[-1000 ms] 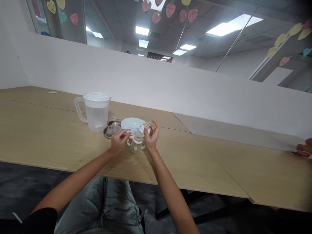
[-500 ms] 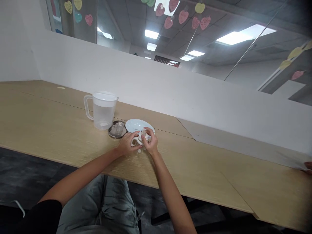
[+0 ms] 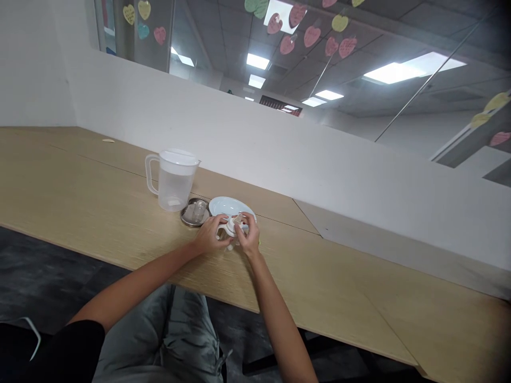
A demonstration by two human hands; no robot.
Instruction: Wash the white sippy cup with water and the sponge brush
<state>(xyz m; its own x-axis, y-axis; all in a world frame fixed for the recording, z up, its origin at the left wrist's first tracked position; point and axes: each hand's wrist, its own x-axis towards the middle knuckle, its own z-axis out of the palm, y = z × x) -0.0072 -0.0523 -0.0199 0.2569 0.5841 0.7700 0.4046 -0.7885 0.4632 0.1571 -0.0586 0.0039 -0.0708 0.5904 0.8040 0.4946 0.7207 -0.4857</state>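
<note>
A white baby bottle top with curved side handles (image 3: pixel 230 229) is held between both hands, just above the table. My left hand (image 3: pixel 208 235) is closed around its left side, thumb below and fingers above. Clear and soft-looking, a nipple (image 3: pixel 238 218) sticks up from the middle of the top. My right hand (image 3: pixel 250 237) pinches at the nipple and the right side of the top, and its fingers partly cover them. Behind my hands is a pale blue oval dish (image 3: pixel 227 203). Left of it, a small clear cup (image 3: pixel 198 210) stands in a round metal dish (image 3: pixel 186 219).
A translucent pitcher (image 3: pixel 175 183) with a lid and a handle stands at the back left. The wooden table (image 3: pixel 99 197) runs along a white wall (image 3: pixel 255 143) below a window with paper hearts. A small flat pale piece (image 3: pixel 108 140) lies far left.
My view has turned slightly, so things sit a little further right. The nipple between my right fingers looks more tilted. A reddish-brown shape at the right edge has left view.
</note>
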